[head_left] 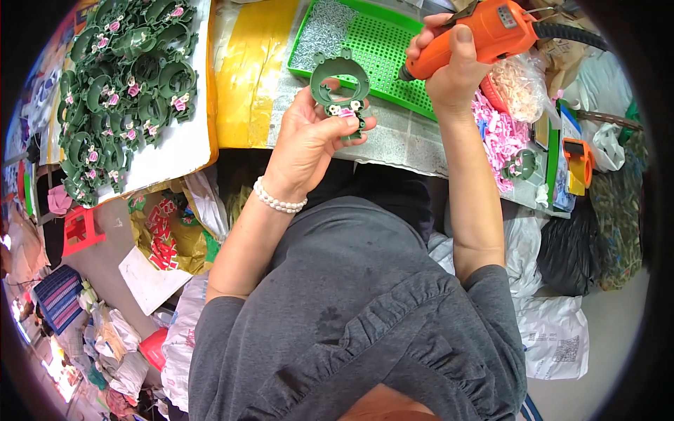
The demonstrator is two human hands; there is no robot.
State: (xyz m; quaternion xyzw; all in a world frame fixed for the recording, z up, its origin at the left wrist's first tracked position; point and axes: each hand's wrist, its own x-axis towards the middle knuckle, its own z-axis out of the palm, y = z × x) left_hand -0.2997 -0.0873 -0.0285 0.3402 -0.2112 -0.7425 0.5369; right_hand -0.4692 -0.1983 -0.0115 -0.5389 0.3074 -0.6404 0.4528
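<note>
Left hand (303,137) pinching a flower-trimmed dark green ring (318,78) above the grey worktop's (421,149) near edge, right hand (453,84) wrapped round an orange power tool (484,35), its nose over a green perforated tray (386,49), similar rings (149,67) heaped at left, plastic bags (569,252) crowding the floor (607,344).

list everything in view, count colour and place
held ring: one, green, centre
other rings: many, green, mostly left
board: one, white, left
strip: one, yellow, upper left
tray: one, green, top centre
metal bits: many, silver, in tray
power tool: one, orange, upper right
pieces: many, pink, right
basket: one, red, right
bin bag: one, black, right
clutter: uncountable, mixed, lower left
bracelet: one, white, centre-left
shirt: one, grey, lower centre
left grip: one, bare, centre
right grip: one, bare, upper right
</note>
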